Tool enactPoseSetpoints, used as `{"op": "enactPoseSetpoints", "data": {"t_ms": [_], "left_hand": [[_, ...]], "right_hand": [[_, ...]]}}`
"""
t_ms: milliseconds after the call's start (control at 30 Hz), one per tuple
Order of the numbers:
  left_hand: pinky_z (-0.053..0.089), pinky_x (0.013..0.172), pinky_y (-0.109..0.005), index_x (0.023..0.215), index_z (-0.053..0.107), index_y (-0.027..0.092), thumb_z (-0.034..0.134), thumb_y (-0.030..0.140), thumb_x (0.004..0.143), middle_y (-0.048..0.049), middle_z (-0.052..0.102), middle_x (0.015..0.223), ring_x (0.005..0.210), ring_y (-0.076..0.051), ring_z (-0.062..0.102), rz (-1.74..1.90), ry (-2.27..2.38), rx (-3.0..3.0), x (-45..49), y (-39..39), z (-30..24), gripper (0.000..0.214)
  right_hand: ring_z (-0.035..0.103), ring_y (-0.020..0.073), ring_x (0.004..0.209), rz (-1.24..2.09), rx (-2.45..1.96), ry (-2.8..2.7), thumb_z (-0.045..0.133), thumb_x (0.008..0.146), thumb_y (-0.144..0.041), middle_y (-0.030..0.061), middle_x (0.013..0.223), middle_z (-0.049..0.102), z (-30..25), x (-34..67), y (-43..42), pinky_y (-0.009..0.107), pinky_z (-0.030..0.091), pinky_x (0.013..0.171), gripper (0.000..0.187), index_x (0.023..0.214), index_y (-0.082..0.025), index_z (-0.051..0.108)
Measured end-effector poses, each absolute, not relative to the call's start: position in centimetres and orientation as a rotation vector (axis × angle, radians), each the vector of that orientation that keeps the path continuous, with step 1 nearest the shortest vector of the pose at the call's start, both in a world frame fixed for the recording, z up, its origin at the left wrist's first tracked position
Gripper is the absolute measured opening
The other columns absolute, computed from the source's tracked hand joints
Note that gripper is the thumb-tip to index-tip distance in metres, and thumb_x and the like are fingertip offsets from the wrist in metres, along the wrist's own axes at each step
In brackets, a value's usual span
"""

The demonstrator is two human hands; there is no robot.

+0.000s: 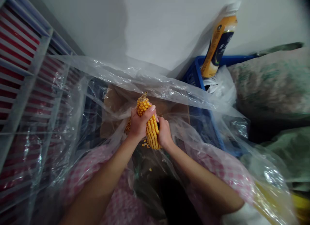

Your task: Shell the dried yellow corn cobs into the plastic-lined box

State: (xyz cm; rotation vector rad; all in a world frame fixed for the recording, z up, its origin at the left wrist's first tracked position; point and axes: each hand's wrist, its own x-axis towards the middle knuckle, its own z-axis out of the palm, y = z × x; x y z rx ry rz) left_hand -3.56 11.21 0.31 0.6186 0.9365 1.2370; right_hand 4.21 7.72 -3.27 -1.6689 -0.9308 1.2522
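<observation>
An ear of yellow corn (152,129) is tilted in front of me, its dry tip pointing up and away. My left hand (138,124) is closed around its upper half, thumb across the kernels. Against the lower right side of the ear, my right hand (165,133) is closed with curled fingers. A small dark patch shows between those fingers and the corn; what it is, I cannot make out. Dark gaps run between the kernel rows on the lower part. Loose kernels (145,143) lie below the hands on clear plastic sheeting (155,86).
A cardboard box (112,103) sits under the plastic. To the right stand a blue crate (199,68), an orange drink bottle (219,44), a white plastic bag (224,84) and a stuffed sack (273,79). A slatted rack (40,53) is on the left, a white wall (150,27) ahead.
</observation>
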Motion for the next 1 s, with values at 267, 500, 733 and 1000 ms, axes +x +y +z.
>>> {"op": "enactPoseSetpoints", "data": {"t_ms": [267,500,733,1000], "left_hand": [[0.04,0.043,-0.021,0.063,0.049,0.019,0.073,0.038,0.053,0.0067,0.052,0.045,0.038,-0.008,0.048,1.235,0.939,0.624,-3.49,11.26,0.4,0.032],[0.039,0.042,-0.022,0.063,0.049,0.02,0.071,0.037,0.055,0.0066,0.051,0.045,0.038,-0.008,0.047,1.226,0.94,0.619,-3.59,11.32,0.31,0.03],[0.038,0.042,-0.023,0.063,0.048,0.02,0.071,0.039,0.055,0.0065,0.049,0.046,0.038,-0.008,0.047,1.212,0.951,0.628,-3.57,11.35,0.53,0.03],[0.037,0.041,-0.022,0.061,0.051,0.02,0.07,0.041,0.06,0.0055,0.049,0.045,0.039,-0.008,0.046,1.196,0.846,0.676,-3.66,11.06,0.49,0.029]], "right_hand": [[0.039,0.0121,0.058,1.275,-1.639,-0.913,0.033,0.078,-0.035,-0.0031,0.052,0.048,-3.78,4.16,7.67,0.025,0.029,0.054,0.031,0.054,-0.019,0.046],[0.037,0.0113,0.056,1.289,-1.65,-0.925,0.033,0.078,-0.031,-0.0038,0.051,0.044,-3.31,4.12,7.76,0.024,0.027,0.053,0.03,0.052,-0.02,0.041],[0.036,0.011,0.056,1.284,-1.657,-0.927,0.033,0.08,-0.029,-0.0039,0.05,0.042,-3.25,4.2,7.81,0.023,0.027,0.051,0.031,0.051,-0.02,0.039],[0.036,0.0116,0.055,1.262,-1.599,-0.918,0.034,0.077,-0.032,-0.0049,0.049,0.04,-4.0,4.33,7.67,0.025,0.03,0.055,0.026,0.053,-0.022,0.037]]}}
